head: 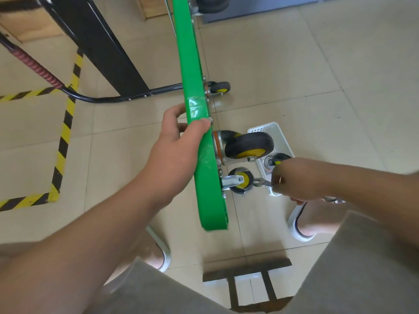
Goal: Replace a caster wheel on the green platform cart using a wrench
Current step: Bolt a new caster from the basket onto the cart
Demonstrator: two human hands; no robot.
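On the tiled floor the green platform cart (192,75) stands on its edge, the left hand (176,141) clasping its upper rim with the thumb hooked over, and the right hand (294,180) curled round the wrench (260,183), whose head sits just beside the lower caster wheel (240,180), near a white basket (276,132).
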